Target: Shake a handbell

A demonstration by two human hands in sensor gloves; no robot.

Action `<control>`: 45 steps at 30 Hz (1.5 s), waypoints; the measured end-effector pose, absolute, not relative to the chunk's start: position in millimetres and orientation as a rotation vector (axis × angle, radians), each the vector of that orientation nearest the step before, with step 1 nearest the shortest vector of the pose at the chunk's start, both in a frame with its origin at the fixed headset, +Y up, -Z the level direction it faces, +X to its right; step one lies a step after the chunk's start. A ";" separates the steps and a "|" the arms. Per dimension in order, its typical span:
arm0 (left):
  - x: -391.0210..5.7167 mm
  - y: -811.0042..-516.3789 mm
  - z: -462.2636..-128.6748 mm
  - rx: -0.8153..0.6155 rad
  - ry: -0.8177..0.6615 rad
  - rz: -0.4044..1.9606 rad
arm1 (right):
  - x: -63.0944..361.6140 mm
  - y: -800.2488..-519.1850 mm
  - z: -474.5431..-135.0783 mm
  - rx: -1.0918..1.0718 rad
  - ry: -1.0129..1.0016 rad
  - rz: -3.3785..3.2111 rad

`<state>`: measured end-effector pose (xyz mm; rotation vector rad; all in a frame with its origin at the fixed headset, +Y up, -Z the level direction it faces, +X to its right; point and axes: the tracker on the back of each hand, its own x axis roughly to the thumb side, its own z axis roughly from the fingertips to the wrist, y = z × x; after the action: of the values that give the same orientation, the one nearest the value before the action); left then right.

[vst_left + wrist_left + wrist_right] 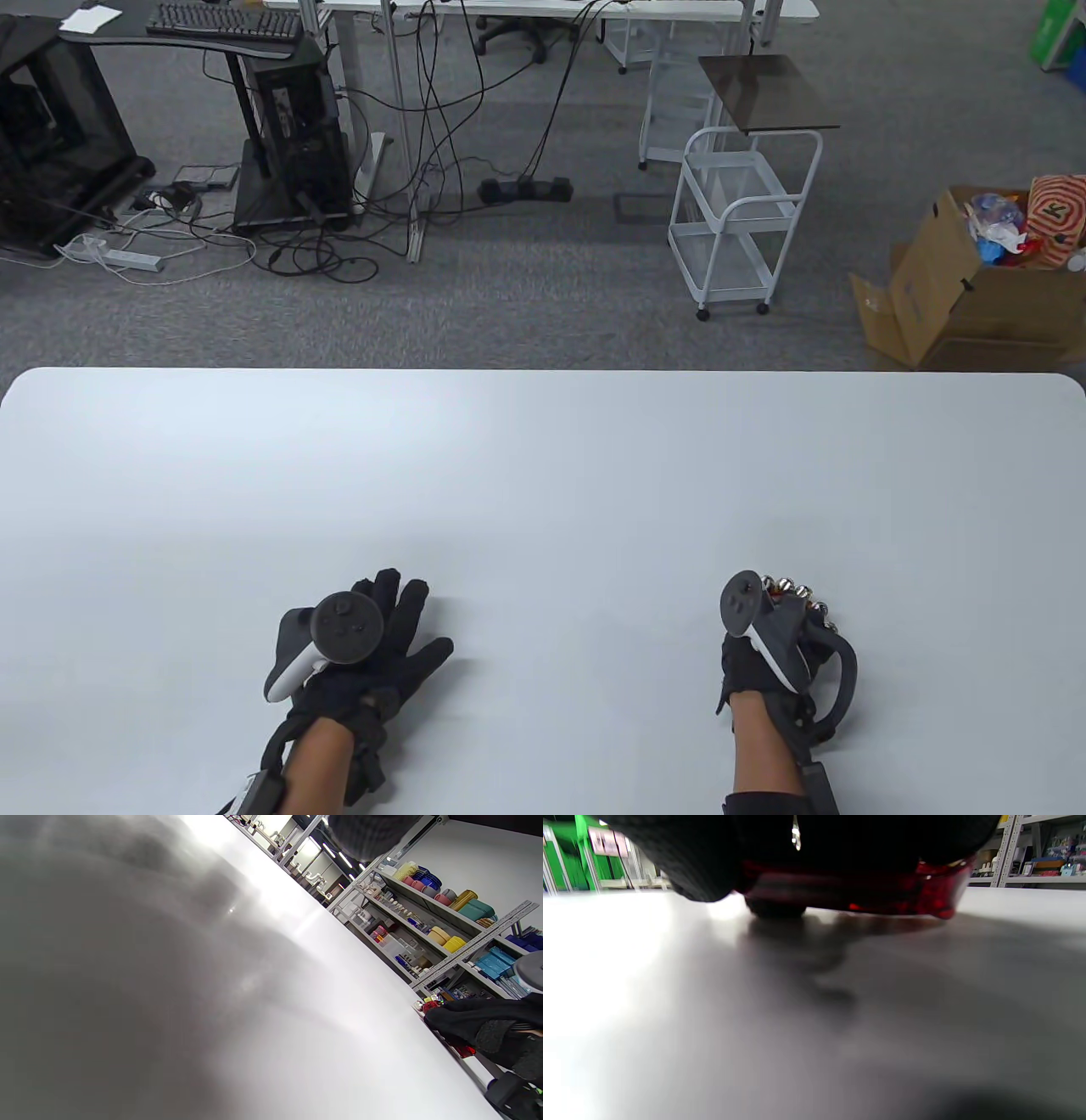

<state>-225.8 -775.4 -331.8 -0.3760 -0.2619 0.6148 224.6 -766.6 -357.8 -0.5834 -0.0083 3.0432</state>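
table view: the white table (pixel 543 475) filled the lower half of the frame, its far edge running straight across with rounded corners at either end. both hands lay close to the near edge. the left hand (pixel 365 654) rested palm-down on the surface with fingers spread flat and nothing beneath them. the right hand (pixel 776 654), well apart from it, was curled over the handbell (pixel 793 588), a red piece carrying a row of small silver jingle bells that showed just beyond the knuckles. a wide bare stretch of tabletop lay between the hands and ahead of them to the far edge; less room remained between the right hand and the table's right edge.

left wrist view: the tabletop (pixel 212 984) ran diagonally, its edge meeting storage shelves (pixel 445 921) behind. the right hand (pixel 479 1022) sat near that edge, with the red handbell (pixel 430 1005) showing at its fingertips.

right wrist view: the gloved fingers (pixel 683 853) closed around the handbell (pixel 933 891), whose red body sat low against the table (pixel 814 1005); whether it touched the surface or hung just above could not be told.
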 end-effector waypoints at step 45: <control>-226.6 -773.0 -330.8 -0.369 -0.213 0.555 | 223.0 -767.0 -330.3 -0.131 -0.256 1.723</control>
<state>-226.6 -773.0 -330.8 -0.3691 -0.2130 0.5552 223.0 -767.0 -330.3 -0.1310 -0.2555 1.7231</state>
